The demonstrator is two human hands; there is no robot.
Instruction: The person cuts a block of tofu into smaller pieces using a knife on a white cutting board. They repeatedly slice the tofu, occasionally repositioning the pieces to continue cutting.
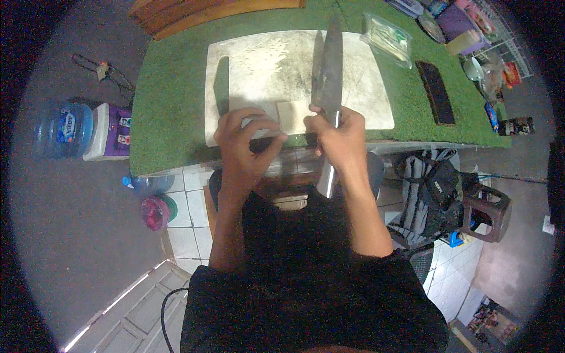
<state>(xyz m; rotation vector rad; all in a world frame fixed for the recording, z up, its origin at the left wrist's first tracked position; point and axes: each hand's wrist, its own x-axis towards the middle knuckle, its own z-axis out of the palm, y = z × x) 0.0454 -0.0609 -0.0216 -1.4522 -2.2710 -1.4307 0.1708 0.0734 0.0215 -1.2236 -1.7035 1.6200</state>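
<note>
A pale square sheet [293, 115], perhaps a dough wrapper, lies at the near edge of a worn white cutting board [357, 88]. My left hand [247, 141] is curled at its left corner, thumb and fingers slightly apart; whether the fingertips touch it is unclear. In my right hand [344, 134] is a large kitchen knife [330, 70], held by its metal handle with the wide blade pointing away from me. My right thumb and a fingertip are at the sheet's right edge. Thin pale strips [262, 57] are spread over the board's far left part.
Green turf-like matting [172, 106] covers the table. A clear packet of pale sheets [388, 39] lies beyond the board's far right corner, a dark phone [435, 92] to its right. A wire rack [503, 39] with packages stands far right; a wooden piece [212, 13] lies behind.
</note>
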